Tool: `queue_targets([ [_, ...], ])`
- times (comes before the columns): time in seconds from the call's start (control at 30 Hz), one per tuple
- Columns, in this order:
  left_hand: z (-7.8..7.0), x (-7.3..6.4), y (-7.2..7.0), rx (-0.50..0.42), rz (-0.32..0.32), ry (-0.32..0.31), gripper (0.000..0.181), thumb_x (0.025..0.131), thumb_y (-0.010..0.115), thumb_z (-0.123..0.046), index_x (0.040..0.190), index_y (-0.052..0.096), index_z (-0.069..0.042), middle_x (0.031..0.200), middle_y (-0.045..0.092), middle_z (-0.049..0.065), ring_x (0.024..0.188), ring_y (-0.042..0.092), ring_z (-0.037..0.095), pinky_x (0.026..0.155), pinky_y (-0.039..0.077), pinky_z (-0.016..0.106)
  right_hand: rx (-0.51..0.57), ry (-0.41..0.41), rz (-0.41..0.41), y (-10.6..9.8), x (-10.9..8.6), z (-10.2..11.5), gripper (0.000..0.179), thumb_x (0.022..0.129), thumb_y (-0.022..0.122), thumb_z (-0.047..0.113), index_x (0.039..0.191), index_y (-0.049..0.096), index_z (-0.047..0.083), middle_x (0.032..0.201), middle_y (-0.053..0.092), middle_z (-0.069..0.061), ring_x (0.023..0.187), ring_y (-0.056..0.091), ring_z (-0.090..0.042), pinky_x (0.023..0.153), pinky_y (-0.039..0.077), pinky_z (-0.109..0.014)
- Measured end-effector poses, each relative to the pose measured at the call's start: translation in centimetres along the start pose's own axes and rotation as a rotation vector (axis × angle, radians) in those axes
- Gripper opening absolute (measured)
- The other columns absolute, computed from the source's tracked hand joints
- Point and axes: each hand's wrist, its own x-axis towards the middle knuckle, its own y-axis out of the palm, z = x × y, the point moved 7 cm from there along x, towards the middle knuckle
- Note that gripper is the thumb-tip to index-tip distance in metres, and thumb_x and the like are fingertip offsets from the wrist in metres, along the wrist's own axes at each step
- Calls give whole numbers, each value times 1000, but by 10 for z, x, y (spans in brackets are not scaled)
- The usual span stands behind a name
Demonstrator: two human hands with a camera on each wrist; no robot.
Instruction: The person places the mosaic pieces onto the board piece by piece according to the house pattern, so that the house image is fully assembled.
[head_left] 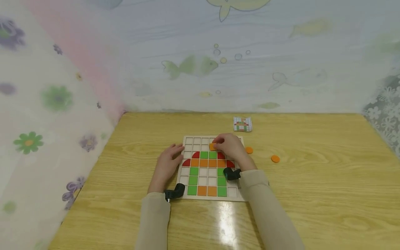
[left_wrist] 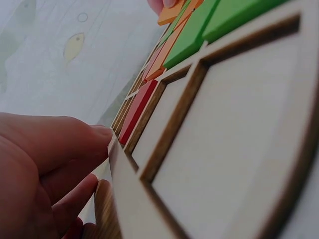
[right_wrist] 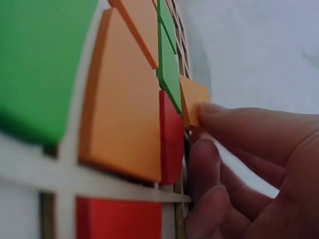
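Note:
A wooden grid board lies on the table, with green, orange and red pieces set in many of its cells. Between thumb and fingertips, my right hand pinches an orange square tile over the upper part of the grid, just above the green tile row. The tile tilts against the grid in the right wrist view. My left hand rests along the board's left edge, fingers loosely extended, with the thumb at the rim beside a red quarter-round piece.
Two orange round pieces, one near the board and one farther right, lie on the table. Behind the board is a small pattern card. A painted wall borders the table's far side.

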Motion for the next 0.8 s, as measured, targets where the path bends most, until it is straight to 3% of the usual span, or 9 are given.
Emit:
queue_targets([
  [0.23, 0, 0, 0, 7, 2, 10, 34, 89, 55, -22, 123, 57, -16, 132, 45, -5, 129, 27, 16, 103, 15, 49, -73, -10, 18, 2, -1, 4, 11, 83, 63, 22, 92, 66, 17, 83, 58, 1, 75, 50, -19, 68, 42, -30],
  [0.5, -1, 1, 1, 12, 8, 16, 34, 89, 55, -20, 123, 57, -15, 132, 45, -4, 129, 28, 18, 103, 14, 50, -47, -31, 21, 0, -4, 3, 14, 85, 61, 22, 98, 65, 18, 87, 58, 1, 77, 50, -18, 68, 42, -31],
  [0.8, 0, 0, -2, -8, 1, 20, 33, 88, 55, -18, 121, 58, -14, 131, 46, -4, 129, 28, 18, 103, 19, 48, -3, -61, 24, -23, -14, -7, 22, 89, 54, 23, 108, 62, 16, 96, 56, -3, 84, 51, -20, 70, 43, -34],
])
